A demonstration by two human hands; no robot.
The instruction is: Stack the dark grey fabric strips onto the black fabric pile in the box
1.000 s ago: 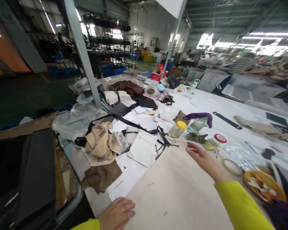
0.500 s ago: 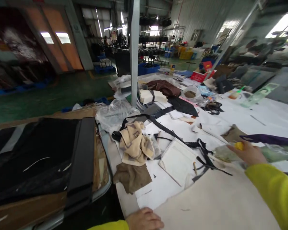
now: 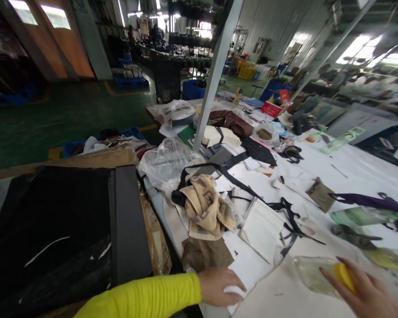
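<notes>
Jar (image 3: 318, 274) blurred, right hand (image 3: 368, 296) cropped

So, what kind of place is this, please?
Probably a sewing or bag-making workshop in a factory hall: a long white table strewn with fabric pieces and black straps, with loaded racks behind.

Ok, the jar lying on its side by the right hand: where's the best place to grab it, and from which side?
Probably around the clear body, coming down from above. The jar lies on its side on the beige sheet, so its round flank faces up and is free. The right hand already covers the yellow lid, a shorter, narrower hold. The left hand rests at the table edge.
</notes>
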